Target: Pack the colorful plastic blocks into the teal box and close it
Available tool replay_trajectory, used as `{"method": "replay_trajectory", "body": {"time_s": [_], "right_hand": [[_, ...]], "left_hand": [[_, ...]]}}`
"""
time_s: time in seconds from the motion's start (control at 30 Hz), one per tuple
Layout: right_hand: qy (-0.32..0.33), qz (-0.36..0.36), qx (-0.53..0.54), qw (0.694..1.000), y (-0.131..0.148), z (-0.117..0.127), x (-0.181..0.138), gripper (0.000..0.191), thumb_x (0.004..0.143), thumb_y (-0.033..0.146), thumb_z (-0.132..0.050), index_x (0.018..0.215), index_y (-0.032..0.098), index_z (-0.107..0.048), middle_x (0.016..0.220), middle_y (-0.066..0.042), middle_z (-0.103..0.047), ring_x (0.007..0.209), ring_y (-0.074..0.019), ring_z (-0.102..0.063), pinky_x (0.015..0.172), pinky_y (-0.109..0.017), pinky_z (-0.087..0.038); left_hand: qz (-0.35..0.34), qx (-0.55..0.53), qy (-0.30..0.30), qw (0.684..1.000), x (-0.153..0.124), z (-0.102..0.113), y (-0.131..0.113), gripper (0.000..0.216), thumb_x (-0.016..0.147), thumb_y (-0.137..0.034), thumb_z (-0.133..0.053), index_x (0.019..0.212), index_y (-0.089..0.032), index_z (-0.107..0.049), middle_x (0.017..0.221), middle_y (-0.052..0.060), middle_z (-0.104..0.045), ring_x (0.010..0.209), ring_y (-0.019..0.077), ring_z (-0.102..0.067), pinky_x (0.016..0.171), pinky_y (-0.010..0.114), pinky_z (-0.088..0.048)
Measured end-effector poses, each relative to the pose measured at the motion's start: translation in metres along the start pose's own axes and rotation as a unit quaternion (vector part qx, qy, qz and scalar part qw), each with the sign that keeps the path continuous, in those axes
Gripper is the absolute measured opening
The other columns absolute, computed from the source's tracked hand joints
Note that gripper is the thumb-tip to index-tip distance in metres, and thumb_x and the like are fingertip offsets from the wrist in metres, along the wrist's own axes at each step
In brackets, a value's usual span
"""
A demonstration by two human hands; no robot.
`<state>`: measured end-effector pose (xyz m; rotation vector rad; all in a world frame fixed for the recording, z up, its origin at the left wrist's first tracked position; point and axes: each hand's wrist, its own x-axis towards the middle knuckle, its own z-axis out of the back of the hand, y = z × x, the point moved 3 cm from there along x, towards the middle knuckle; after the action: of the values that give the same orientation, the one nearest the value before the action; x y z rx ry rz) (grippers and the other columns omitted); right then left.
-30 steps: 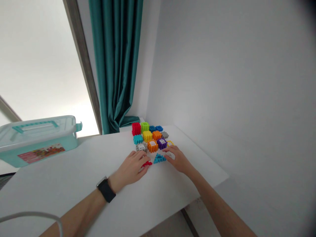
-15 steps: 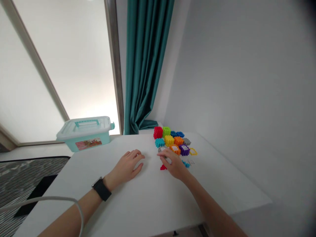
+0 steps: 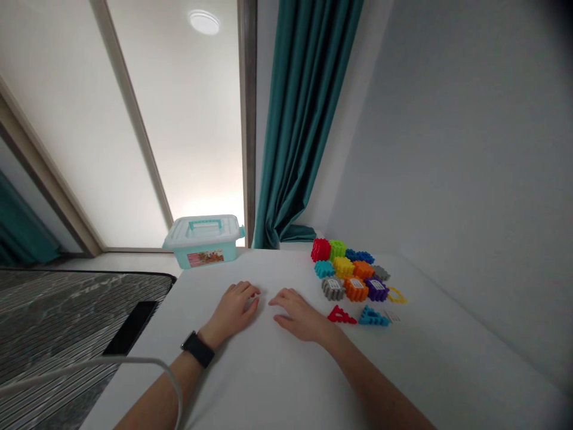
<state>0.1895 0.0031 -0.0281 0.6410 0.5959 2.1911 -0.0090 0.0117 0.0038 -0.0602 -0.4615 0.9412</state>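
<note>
My left hand (image 3: 235, 309), with a black watch (image 3: 198, 349) on its wrist, rests over the white table (image 3: 268, 382), fingers slightly curled and apart, holding nothing. Close to its right is my right hand (image 3: 298, 315), also without anything in it, thumb and fingers spread. Just right of that hand lie a red triangular piece (image 3: 342, 315) and a blue triangular piece (image 3: 374, 316). Behind these sit several toothed block cubes, among them a grey cube (image 3: 333, 288), an orange cube (image 3: 356, 289), a purple cube (image 3: 376, 289), a yellow cube (image 3: 343, 267) and a red cube (image 3: 320, 249).
A lidded turquoise storage box (image 3: 206, 242) stands at the back left. A yellow ring-shaped piece (image 3: 396, 295) lies right of the purple cube. A pale cable (image 3: 152, 361) crosses the lower left, and a black flat object (image 3: 131, 327) lies beside the table.
My right hand has moved left, away from the blocks and toward my left hand, uncovering the grey cube and the red triangular piece. The whole view has shifted left.
</note>
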Motion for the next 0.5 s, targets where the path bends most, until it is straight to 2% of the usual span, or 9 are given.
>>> {"method": "replay_trajectory", "body": {"time_s": [0.23, 0.5], "right_hand": [[-0.062, -0.038, -0.020, 0.997, -0.004, -0.024, 0.000, 0.033, 0.086, 0.012, -0.059, 0.117, 0.023, -0.064, 0.115, -0.009, -0.061, 0.114, -0.0257, -0.055, 0.103, -0.044, -0.042], [-0.073, -0.030, 0.013, 0.997, -0.007, -0.026, -0.003, 0.033, 0.084, 0.010, -0.059, 0.114, 0.024, -0.064, 0.114, -0.007, -0.061, 0.111, -0.0244, -0.055, 0.102, -0.043, -0.043]], "left_hand": [[0.045, -0.049, 0.003, 0.998, -0.005, -0.005, 0.005, 0.016, 0.093, -0.022, -0.048, 0.092, -0.020, -0.064, 0.088, 0.006, -0.067, 0.084, 0.0206, -0.062, 0.077, 0.033, -0.047], [0.037, -0.067, 0.019, 0.997, -0.008, -0.006, 0.009, 0.017, 0.093, -0.022, -0.048, 0.089, -0.021, -0.064, 0.089, 0.007, -0.067, 0.086, 0.0208, -0.061, 0.079, 0.033, -0.047]]}}
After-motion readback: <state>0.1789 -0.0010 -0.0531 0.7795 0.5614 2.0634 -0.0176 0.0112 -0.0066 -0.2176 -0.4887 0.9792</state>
